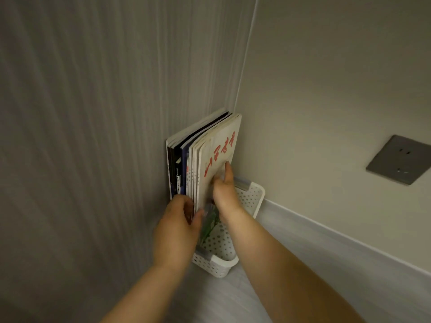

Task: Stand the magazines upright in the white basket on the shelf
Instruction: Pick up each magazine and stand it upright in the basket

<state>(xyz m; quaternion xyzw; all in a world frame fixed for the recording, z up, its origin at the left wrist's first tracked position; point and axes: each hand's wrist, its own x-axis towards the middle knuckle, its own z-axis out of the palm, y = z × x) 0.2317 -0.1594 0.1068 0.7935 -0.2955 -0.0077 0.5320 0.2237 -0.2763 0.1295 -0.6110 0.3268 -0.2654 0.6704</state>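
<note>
Striped grey panelling [81,136] fills your 9 o'clock side and meets a plain wall [326,78] at the corner. Low at 6 o'clock, your left hand [177,229] curls fingers and thumb round the near edges of the magazines [217,145], which stand upright in the white basket [253,197] on the pale shelf [303,248], against the panelling. Your right hand [224,190] lies on the front cover with one digit straight and the others bent, pinching or not you cannot tell; a grey socket [398,159] sits at 3 o'clock.

magazines [203,157] upright in white perforated basket [253,197], leaning left against striped wall; red-lettered cover faces right.
</note>
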